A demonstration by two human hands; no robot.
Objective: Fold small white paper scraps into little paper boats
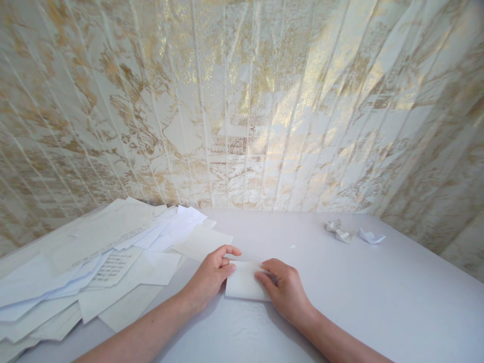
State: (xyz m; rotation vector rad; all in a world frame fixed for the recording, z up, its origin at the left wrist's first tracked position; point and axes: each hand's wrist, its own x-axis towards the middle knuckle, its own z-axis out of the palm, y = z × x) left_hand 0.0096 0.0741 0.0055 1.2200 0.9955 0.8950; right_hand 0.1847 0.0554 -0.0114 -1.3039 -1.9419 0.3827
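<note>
Between my hands is a small white piece of paper [245, 281], apparently folded, held just above the table near the front middle. My left hand [215, 272] pinches its upper left corner with the thumb in front, while the index finger stretches out above the edge. Gripping the right side is my right hand [287, 290], its thumb on the near face and its fingers curled behind. The fingers behind the paper are partly hidden.
A spread-out heap of loose paper sheets [124, 222], some printed, covers the left of the white table [370, 302]. Toward the back right lie crumpled or folded paper pieces [338, 231] and a folded paper boat shape [371, 236]. A patterned curtain [234, 101] hangs behind.
</note>
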